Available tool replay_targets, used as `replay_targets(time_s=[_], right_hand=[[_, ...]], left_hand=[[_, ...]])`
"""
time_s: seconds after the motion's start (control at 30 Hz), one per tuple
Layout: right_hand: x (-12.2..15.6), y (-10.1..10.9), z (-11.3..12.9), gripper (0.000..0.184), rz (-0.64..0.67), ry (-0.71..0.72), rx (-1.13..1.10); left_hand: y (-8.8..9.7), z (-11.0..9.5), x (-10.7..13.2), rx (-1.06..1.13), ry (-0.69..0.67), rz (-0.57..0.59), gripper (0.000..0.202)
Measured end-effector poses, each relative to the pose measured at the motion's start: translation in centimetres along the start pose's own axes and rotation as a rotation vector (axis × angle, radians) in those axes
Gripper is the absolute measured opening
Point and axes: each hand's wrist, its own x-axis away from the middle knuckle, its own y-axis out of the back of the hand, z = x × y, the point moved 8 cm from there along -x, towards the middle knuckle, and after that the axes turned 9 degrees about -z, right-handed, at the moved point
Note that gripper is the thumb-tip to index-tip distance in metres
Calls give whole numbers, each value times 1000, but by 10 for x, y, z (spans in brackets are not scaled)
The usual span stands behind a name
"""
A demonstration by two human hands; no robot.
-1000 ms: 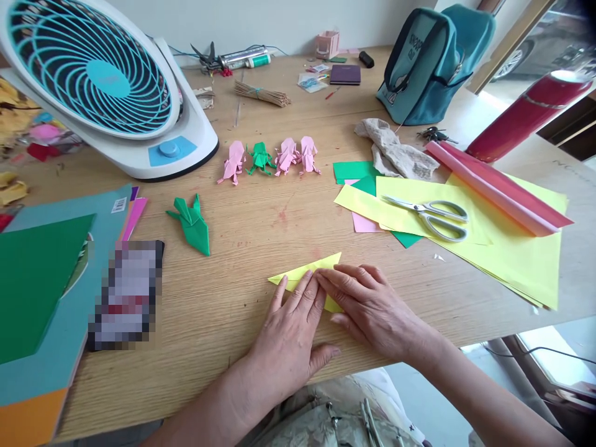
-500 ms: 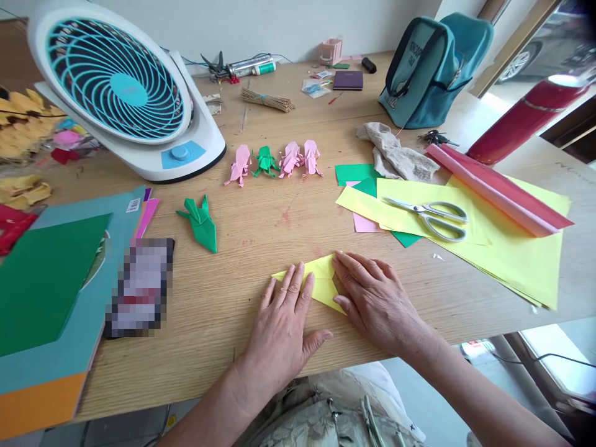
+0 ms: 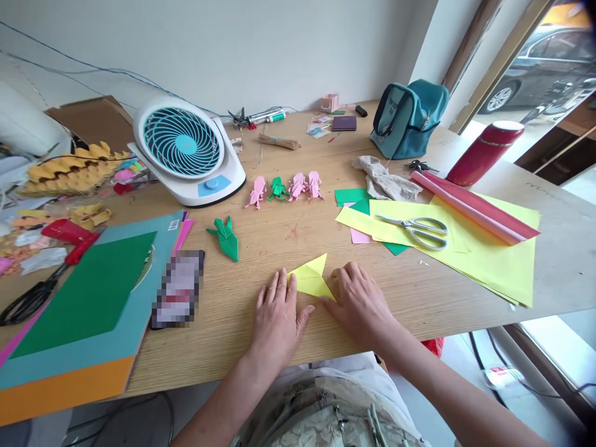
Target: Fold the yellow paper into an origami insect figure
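A folded piece of yellow paper point(image 3: 310, 279) lies on the wooden table in front of me, its right side notched between two points. My left hand point(image 3: 278, 316) rests flat over its left end, fingers stretched out and thumb apart. At the lower right point, my right hand point(image 3: 361, 304) has its fingers curled, with the thumb and forefinger closed on that corner. The upper right point stands free of both hands. To the left is a folded green paper piece point(image 3: 226, 239). Farther back, small origami frogs, pink point(image 3: 298, 186) and green point(image 3: 277, 189), sit in a row.
Scissors point(image 3: 421, 231) lie on yellow sheets point(image 3: 503, 267) at right, near a rolled red sheet point(image 3: 475, 208), a cloth point(image 3: 386, 177) and a red flask point(image 3: 484, 155). Leftward are a fan point(image 3: 223, 180), a phone point(image 3: 179, 288) and coloured folders point(image 3: 139, 298). A teal bag point(image 3: 405, 121) stands behind.
My right hand has drawn back from the paper's upper right point and curled its fingers, uncovering the notched right side. My left hand stays on the left end. The view has tilted up.
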Motion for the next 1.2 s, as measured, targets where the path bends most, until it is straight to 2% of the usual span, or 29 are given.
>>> replay_targets(time_s=[0.1,0.17,0.27,0.33,0.43,0.57,0.63,0.7,0.77,0.83,0.93,1.07,1.2], right_hand=[[-1,-8,15,22,20,-9,39],[1,-13,17,19,19,-46,21],[3,-16,16,14,11,-67,-35],[5,-16,14,12,10,-71,-80],[8,-15,11,13,9,-97,-155],[6,-12,3,28,-6,-120,-292],[-4,-10,-4,41,-20,-118,-387],[-23,-2,-14,50,-75,-104,-472],[-48,6,-20,37,-116,-44,-597],[-73,1,-21,22,-14,2,-744],[-95,-14,-20,32,142,2,-923],[-92,-31,-14,40,208,-47,-1117],[-78,-37,-7,38,277,-71,-1156]], left_hand=[[9,5,-11,41,-5,-33,39],[12,9,-23,85,6,-13,31],[11,16,-45,162,54,25,32],[5,22,-60,217,105,79,30],[-11,27,-74,412,196,184,24],[-23,28,-85,626,211,230,25],[-26,28,-90,745,204,250,27],[-25,26,-99,967,196,236,33],[-20,26,-108,1190,183,190,36],[-17,28,-114,1295,192,138,33],[-21,36,-114,1326,263,96,34],[-30,42,-103,1282,298,113,32],[-28,43,-97,1222,301,112,29]])
